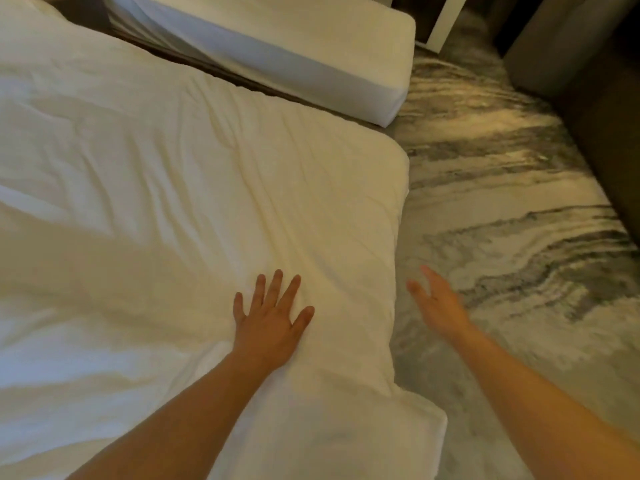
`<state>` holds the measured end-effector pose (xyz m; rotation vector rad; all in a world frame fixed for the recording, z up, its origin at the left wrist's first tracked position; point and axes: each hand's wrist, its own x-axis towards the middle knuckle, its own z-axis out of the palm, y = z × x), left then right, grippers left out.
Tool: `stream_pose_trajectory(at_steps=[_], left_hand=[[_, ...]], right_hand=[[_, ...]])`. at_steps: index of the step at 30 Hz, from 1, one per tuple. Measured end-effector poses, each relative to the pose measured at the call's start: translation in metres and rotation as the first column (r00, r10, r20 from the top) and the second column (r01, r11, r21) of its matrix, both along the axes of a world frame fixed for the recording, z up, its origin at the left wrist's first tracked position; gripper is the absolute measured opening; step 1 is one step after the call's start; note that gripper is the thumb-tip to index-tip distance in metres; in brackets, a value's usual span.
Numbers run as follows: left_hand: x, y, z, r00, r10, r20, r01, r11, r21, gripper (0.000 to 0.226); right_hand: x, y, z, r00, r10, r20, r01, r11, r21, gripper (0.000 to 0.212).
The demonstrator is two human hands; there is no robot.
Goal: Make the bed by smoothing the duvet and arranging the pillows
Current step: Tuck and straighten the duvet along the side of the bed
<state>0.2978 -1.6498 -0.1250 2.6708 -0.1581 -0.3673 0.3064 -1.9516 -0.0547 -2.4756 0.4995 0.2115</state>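
A white duvet (166, 188) covers the bed and fills the left and middle of the view, with soft creases running across it. My left hand (272, 323) lies flat on the duvet near its right edge, palm down, fingers spread. My right hand (438, 301) hovers open over the floor just off the bed's right side, fingers apart, holding nothing. A rounded white shape at the far top left may be a pillow (24, 12), mostly cut off by the frame.
A second bed with a bare white mattress (294, 46) stands beyond a narrow dark gap at the top. Grey and cream swirled carpet (502, 202) runs along the right. Dark furniture (606, 133) lines the far right edge.
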Motion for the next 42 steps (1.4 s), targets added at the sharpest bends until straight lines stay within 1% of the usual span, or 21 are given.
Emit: stream_pose_trajectory(at_steps=[4, 6, 9, 12, 15, 19, 22, 24, 25, 27, 29, 30, 32, 33, 34, 35, 37, 39, 40, 41, 42], left_hand=[[0.089, -0.033, -0.030, 0.990, 0.126, 0.070, -0.128, 0.992, 0.015, 0.071], [0.118, -0.050, -0.054, 0.974, 0.211, 0.085, -0.215, 0.976, 0.037, 0.073], [0.125, -0.066, -0.086, 0.947, 0.270, 0.176, -0.293, 0.948, 0.123, 0.075], [0.127, -0.065, -0.105, 0.947, 0.260, 0.190, -0.293, 0.941, 0.171, 0.071], [0.133, -0.064, -0.109, 0.930, 0.279, 0.241, -0.325, 0.929, 0.177, 0.073], [0.138, -0.067, -0.114, 0.913, 0.311, 0.266, -0.362, 0.916, 0.171, 0.076], [0.140, -0.066, -0.120, 0.897, 0.338, 0.286, -0.389, 0.910, 0.145, 0.075], [0.142, -0.066, -0.123, 0.887, 0.350, 0.300, -0.402, 0.906, 0.132, 0.075], [0.144, -0.065, -0.126, 0.881, 0.354, 0.315, -0.409, 0.904, 0.126, 0.074], [0.145, -0.065, -0.132, 0.874, 0.342, 0.347, -0.406, 0.904, 0.133, 0.071], [0.145, -0.064, -0.138, 0.867, 0.319, 0.384, -0.399, 0.905, 0.147, 0.072], [0.144, -0.063, -0.139, 0.869, 0.310, 0.385, -0.391, 0.908, 0.152, 0.073], [0.142, -0.063, -0.140, 0.873, 0.293, 0.389, -0.375, 0.914, 0.153, 0.073], [0.141, -0.062, -0.139, 0.878, 0.285, 0.385, -0.367, 0.917, 0.158, 0.073], [0.140, -0.061, -0.139, 0.888, 0.280, 0.364, -0.356, 0.921, 0.160, 0.073], [0.140, -0.060, -0.137, 0.898, 0.280, 0.339, -0.349, 0.923, 0.161, 0.073], [0.138, -0.058, -0.134, 0.916, 0.279, 0.289, -0.335, 0.928, 0.165, 0.072], [0.137, -0.057, -0.129, 0.942, 0.270, 0.201, -0.301, 0.942, 0.148, 0.070], [0.136, -0.055, -0.125, 0.950, 0.265, 0.166, -0.287, 0.950, 0.126, 0.067], [0.136, -0.051, -0.125, 0.961, 0.259, 0.101, -0.267, 0.960, 0.081, 0.064], [0.134, -0.048, -0.115, 0.965, 0.246, 0.086, -0.248, 0.969, 0.014, 0.061]], right_hand=[[0.139, -0.023, -0.015, 0.995, 0.073, 0.061, -0.072, 0.997, -0.025, 0.085], [0.207, -0.036, -0.022, 0.991, 0.105, 0.082, -0.099, 0.993, -0.067, 0.086], [0.287, -0.056, -0.033, 0.986, 0.150, 0.079, -0.141, 0.984, -0.109, 0.078], [0.351, -0.070, -0.040, 0.987, 0.144, 0.073, -0.133, 0.982, -0.131, 0.078], [0.405, -0.073, -0.048, 0.995, 0.084, 0.054, -0.077, 0.990, -0.117, 0.083], [0.462, -0.069, -0.068, 0.998, 0.060, 0.005, -0.058, 0.982, -0.181, 0.093], [0.486, -0.062, -0.087, 0.984, -0.158, -0.080, 0.153, 0.985, -0.075, 0.111], [0.491, -0.058, -0.107, 0.957, -0.262, -0.121, 0.253, 0.964, -0.084, 0.120], [0.492, -0.058, -0.120, 0.953, -0.277, -0.125, 0.268, 0.960, -0.086, 0.117], [0.484, -0.060, -0.139, 0.954, -0.289, -0.083, 0.287, 0.957, -0.027, 0.098], [0.476, -0.060, -0.141, 0.953, -0.295, 0.075, 0.296, 0.955, -0.012, 0.074], [0.470, -0.058, -0.134, 0.939, -0.298, 0.174, 0.308, 0.951, -0.032, 0.068], [0.454, -0.049, -0.111, 0.895, -0.277, 0.348, 0.304, 0.952, -0.023, 0.065], [0.445, -0.041, -0.098, 0.873, -0.228, 0.432, 0.249, 0.968, 0.008, 0.060], [0.431, -0.031, -0.088, 0.835, -0.141, 0.533, 0.145, 0.989, 0.035, 0.050], [0.414, -0.019, -0.078, 0.766, -0.028, 0.642, 0.015, 1.000, 0.026, 0.039], [0.368, 0.008, -0.060, 0.566, 0.190, 0.803, -0.169, 0.979, -0.113, 0.044], [0.317, 0.032, -0.056, 0.372, 0.418, 0.829, -0.308, 0.898, -0.315, 0.053], [0.290, 0.043, -0.058, 0.318, 0.516, 0.796, -0.370, 0.840, -0.397, 0.057], [0.264, 0.050, -0.063, 0.281, 0.595, 0.753, -0.427, 0.780, -0.457, 0.059], [0.239, 0.054, -0.070, 0.252, 0.663, 0.704, -0.484, 0.717, -0.502, 0.058]])
